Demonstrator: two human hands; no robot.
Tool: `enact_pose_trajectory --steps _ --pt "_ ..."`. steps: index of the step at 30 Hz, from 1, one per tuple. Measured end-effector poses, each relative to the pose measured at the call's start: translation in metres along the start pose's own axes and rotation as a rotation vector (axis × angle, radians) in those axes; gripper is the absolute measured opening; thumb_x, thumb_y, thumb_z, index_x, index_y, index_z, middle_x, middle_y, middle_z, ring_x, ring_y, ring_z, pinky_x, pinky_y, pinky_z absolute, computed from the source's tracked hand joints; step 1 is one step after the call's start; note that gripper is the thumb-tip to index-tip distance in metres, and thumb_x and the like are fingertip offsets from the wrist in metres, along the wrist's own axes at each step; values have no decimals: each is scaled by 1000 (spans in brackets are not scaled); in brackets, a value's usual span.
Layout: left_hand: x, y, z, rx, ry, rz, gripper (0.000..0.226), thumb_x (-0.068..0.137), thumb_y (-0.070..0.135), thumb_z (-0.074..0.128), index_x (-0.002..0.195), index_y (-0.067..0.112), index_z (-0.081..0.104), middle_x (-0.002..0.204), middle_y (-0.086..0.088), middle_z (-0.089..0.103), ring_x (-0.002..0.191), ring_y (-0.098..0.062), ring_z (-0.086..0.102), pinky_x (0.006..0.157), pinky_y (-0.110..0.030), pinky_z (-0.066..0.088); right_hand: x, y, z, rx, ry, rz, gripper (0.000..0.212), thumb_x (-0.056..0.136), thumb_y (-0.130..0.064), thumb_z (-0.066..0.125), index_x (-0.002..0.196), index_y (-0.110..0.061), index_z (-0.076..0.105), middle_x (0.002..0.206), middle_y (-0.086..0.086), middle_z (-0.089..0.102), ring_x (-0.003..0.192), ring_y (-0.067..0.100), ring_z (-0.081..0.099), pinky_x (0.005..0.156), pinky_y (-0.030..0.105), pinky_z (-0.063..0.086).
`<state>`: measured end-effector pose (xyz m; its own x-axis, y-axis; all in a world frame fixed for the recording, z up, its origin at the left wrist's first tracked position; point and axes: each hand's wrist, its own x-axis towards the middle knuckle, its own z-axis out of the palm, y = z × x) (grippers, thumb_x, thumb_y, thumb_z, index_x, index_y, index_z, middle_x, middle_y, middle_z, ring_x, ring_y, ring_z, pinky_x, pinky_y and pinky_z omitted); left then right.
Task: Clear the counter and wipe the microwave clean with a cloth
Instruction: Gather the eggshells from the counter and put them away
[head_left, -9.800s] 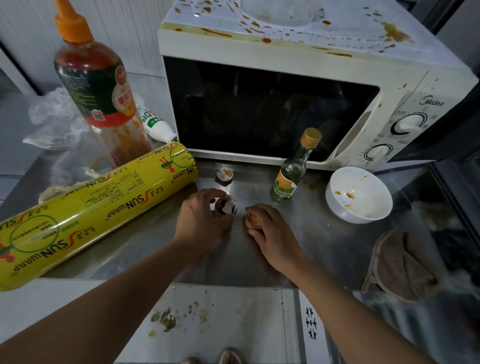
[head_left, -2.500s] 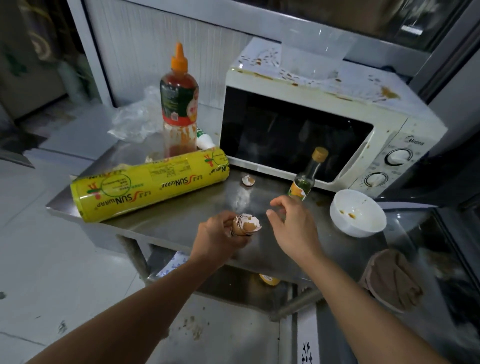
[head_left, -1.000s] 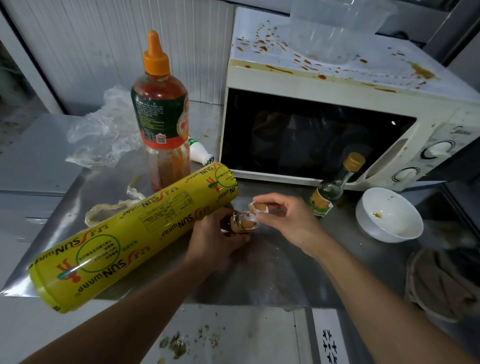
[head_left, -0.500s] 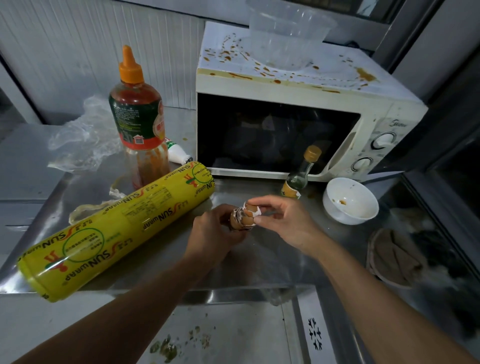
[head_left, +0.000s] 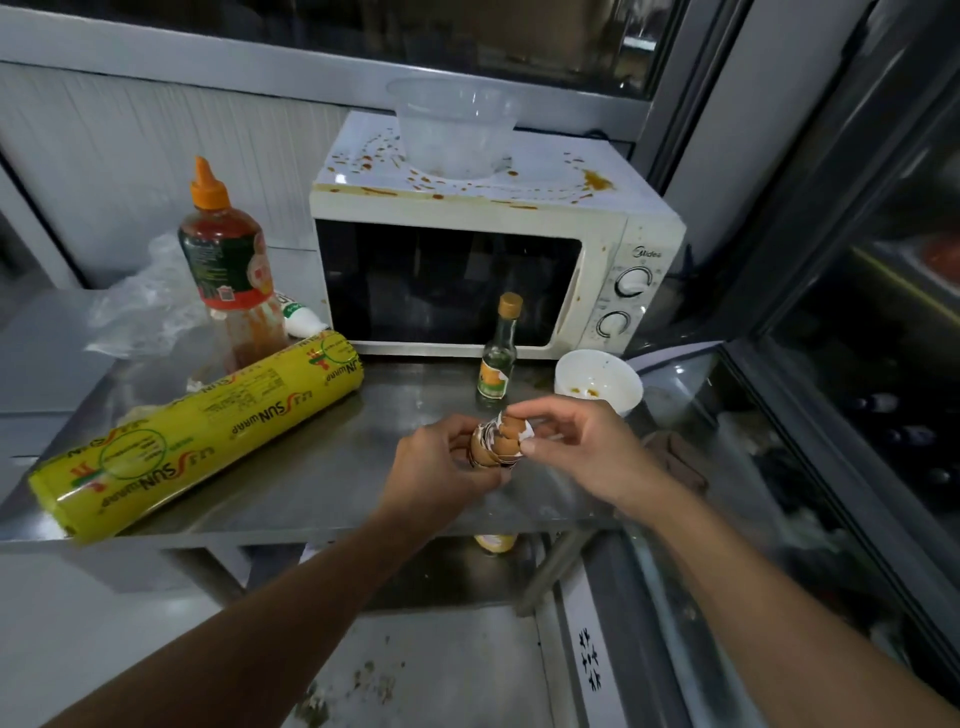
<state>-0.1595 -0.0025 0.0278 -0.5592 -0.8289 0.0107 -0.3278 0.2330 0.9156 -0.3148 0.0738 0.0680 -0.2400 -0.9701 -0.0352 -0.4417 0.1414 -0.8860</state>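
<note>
Single view, head-worn, wide-angle; looks forward and down from above the counter's (head_left: 322, 483) near edge, facing the microwave (head_left: 488, 270) against the back wall. Close range: both forearms enter from the bottom edge and the hands meet near centre frame; straight lines bow toward the borders. Floor shows below the counter edge, a dark glass case at right.

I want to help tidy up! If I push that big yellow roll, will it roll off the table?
Probably. The yellow wrap roll is a smooth cylinder lying on its side, so it likely rolls easily. Its near end sits at the counter edge, so a push could tip it off.
</note>
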Motion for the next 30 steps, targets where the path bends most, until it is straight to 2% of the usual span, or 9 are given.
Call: enact_pose_trajectory --steps 7,13,17,23,26,30 --pt "-39 47 28 -8 -11 66 37 64 12 82 97 22 68 86 15 70 79 12 62 71 -3 46 -52 -5 -40 17 12 -16 34 81 -7 69 101 -34 66 104 1 71 98 25 63 92 33 51" --pt "-61 79 42 10 -67 104 39 65 17 83 100 25 67 86 22 67 82 16 59 70 2 41 -92 -17 -62 15 67 5 31 82 -11 69 99 -37 66 103 0 70 99 22 63 94 37 51" --pt "-73 96 47 22 -94 146 39 64 17 83 98 26 67 81 26 63 77 22 56 67 4 39 -117 -24 -71 40 116 15 32 81 -11 70 99 -38 67 102 -5 70 100 24 63 92 41 52" --pt "-93 112 44 -36 -234 195 37 67 10 81 101 19 69 90 10 71 77 13 61 69 0 43 -160 -41 -68 83 199 49 34 84 -9 67 98 -39 66 107 -6 69 104 19 63 97 44 49" --pt "-106 116 41 -71 -319 228 37 67 8 80 101 17 69 91 7 72 77 6 64 68 -2 44 -186 -54 -59 93 280 75 33 86 -3 61 103 -32 65 111 -2 68 107 17 62 99 38 47" --pt "-125 119 33 -119 -442 281 36 67 4 80 99 17 70 87 8 73 73 5 65 69 -7 47 -224 -75 -37 83 393 115 32 84 0 63 113 -14 63 110 6 67 97 15 63 91 26 50"
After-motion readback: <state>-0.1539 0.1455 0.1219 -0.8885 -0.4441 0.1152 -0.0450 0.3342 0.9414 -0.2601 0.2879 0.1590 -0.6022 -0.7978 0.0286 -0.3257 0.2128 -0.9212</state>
